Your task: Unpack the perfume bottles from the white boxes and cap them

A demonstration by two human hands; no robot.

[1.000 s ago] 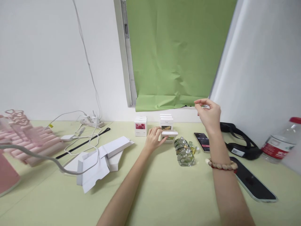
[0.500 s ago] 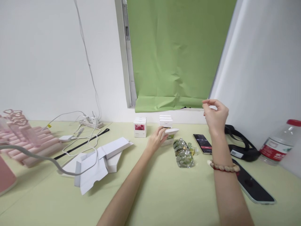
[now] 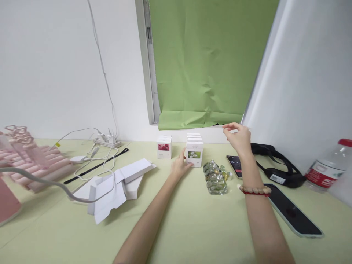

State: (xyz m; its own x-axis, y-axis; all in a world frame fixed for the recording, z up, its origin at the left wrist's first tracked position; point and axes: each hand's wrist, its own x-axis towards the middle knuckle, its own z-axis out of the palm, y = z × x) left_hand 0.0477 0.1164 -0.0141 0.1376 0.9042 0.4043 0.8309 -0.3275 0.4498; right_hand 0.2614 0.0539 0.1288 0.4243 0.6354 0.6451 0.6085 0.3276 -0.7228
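Observation:
My left hand [image 3: 180, 165] rests at the left side of the front white box [image 3: 194, 155], which bears a picture of white flowers and stands upright before a row of similar boxes. Its fingers are apart, with thumb and fingertips at the box's edge. My right hand [image 3: 238, 138] is raised above the timer phone [image 3: 234, 164], thumb and fingers pinched together; what is between them, if anything, is too small to tell. Several clear glass bottles [image 3: 216, 184] stand in a row between my hands, with small green and yellow round pieces [image 3: 224, 175] beside them.
White boxes with a red picture [image 3: 164, 150] stand left of my left hand. Opened white packaging [image 3: 110, 198], cables and a pink rack [image 3: 41, 168] lie further left. To the right are a dark phone [image 3: 293, 212], a black strapped device [image 3: 286, 176] and a bottle [image 3: 326, 168].
The front box, tilted under my left hand before, now stands upright in line with the others. My left hand has lowered to its side. My right hand has moved left and slightly down.

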